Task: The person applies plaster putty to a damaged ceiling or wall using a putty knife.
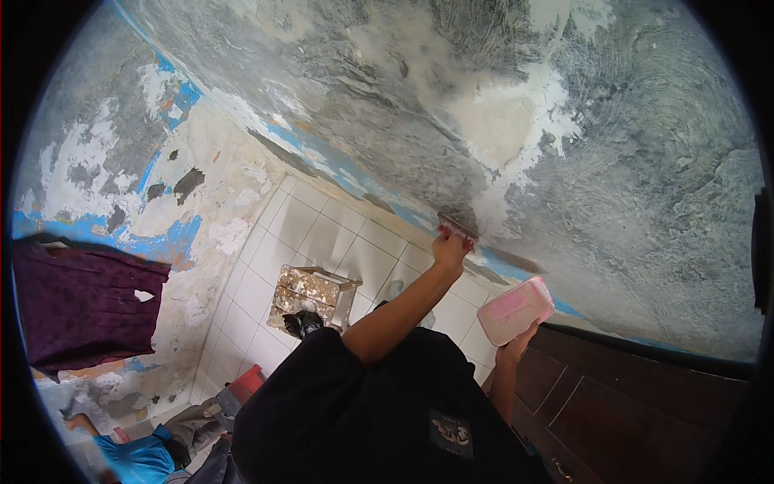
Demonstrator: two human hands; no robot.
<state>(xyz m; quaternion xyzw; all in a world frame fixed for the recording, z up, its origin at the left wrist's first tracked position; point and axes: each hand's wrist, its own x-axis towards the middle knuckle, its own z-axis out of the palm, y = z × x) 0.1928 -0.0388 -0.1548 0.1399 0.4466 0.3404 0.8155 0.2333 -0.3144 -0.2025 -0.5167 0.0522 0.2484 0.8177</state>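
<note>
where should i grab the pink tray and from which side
Probably hold the pink tray by its lower edge, coming from beneath, where the right hand grips it. It is shallow and roughly rectangular, tilted with its smeared face toward the camera, so a grip from below can stay clear of that face.

Left forearm (403,315): bare, out of a short black sleeve (310,367), aimed between 1 and 2 o'clock. Left hand (450,248): just off view centre at 3 o'clock, fingers curled in a grip, wrist roughly in line. Right forearm (504,391): beside the torso (379,411), aimed between 12 and 1. Right hand (518,345): 4 o'clock from centre, gripping, fingers partly hidden.
</note>
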